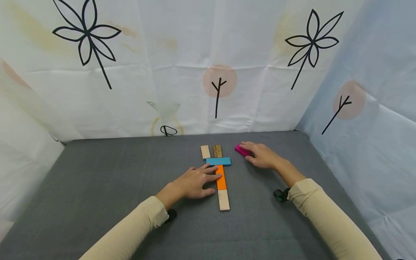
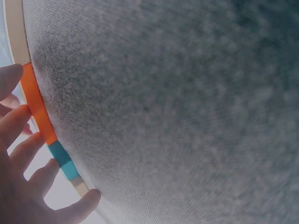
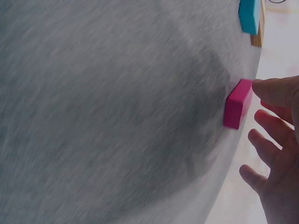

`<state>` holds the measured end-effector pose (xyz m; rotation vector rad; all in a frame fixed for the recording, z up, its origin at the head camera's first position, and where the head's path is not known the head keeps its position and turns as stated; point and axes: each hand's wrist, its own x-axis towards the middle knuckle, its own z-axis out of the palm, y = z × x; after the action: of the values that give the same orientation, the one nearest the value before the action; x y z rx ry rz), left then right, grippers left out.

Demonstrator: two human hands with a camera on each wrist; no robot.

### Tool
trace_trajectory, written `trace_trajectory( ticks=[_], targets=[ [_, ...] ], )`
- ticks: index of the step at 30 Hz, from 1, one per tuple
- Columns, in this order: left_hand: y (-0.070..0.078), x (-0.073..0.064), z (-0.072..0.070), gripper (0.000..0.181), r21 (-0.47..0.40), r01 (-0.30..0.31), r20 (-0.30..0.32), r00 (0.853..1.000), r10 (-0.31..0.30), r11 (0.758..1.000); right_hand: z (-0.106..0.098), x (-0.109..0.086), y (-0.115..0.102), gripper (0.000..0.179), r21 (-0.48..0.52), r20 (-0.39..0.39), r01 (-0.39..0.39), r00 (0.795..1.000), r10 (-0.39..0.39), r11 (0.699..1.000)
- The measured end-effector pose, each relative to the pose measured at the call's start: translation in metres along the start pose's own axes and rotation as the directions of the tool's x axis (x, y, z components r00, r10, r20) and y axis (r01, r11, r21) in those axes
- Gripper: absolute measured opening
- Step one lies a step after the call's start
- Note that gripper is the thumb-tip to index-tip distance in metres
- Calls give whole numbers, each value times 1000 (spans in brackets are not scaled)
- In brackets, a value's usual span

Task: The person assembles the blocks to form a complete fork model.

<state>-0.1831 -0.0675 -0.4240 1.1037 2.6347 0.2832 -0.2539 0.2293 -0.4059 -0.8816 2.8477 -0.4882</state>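
Note:
In the head view, a plain wooden block point(image 1: 223, 200), an orange block point(image 1: 221, 180) and a brown wood-grain block point(image 1: 217, 150) form a column, crossed by a blue block point(image 1: 218, 161). Another plain block point(image 1: 205, 152) sits left of the brown one. My left hand point(image 1: 195, 181) is spread over the left side of the column, its fingertips at the orange and blue blocks. Farther right, my right hand point(image 1: 264, 156) pinches a magenta block point(image 1: 242, 150) between thumb and fingers. The right wrist view shows this magenta block point(image 3: 238, 103) at the thumb tip, the other fingers loosely spread.
A grey cloth-covered table point(image 1: 113, 187) lies under everything. White fabric walls point(image 1: 182, 54) with printed plants enclose its back and sides. Both wrists carry small dark devices point(image 1: 281, 195).

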Motion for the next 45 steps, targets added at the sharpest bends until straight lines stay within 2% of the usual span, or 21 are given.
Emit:
trace_trajectory(
  ticks=[7,22,30,38,45],
  targets=[
    [0,-1,1,57,-4,-7,-13,1000,7,1000,0,-11,11,52,8,-12,-31,999,31,999],
    [-1,-2,1,57,-11,-14,-15,1000,13,1000,6,-18,12,42,-29,-75,9,997,-11,1000],
    [-1,-3,1,57,-10,-21,-29,999,20,1000,8,-15,8,41,-38,-69,23,997,-26,999],
    [0,-2,0,57,3,-5,-12,1000,5,1000,11,-10,-1,42,-29,-55,28,998,-29,999],
    [-2,-1,2,57,5,-3,-14,1000,3,1000,14,0,-4,33,-43,-98,66,993,-70,997]
  ],
)
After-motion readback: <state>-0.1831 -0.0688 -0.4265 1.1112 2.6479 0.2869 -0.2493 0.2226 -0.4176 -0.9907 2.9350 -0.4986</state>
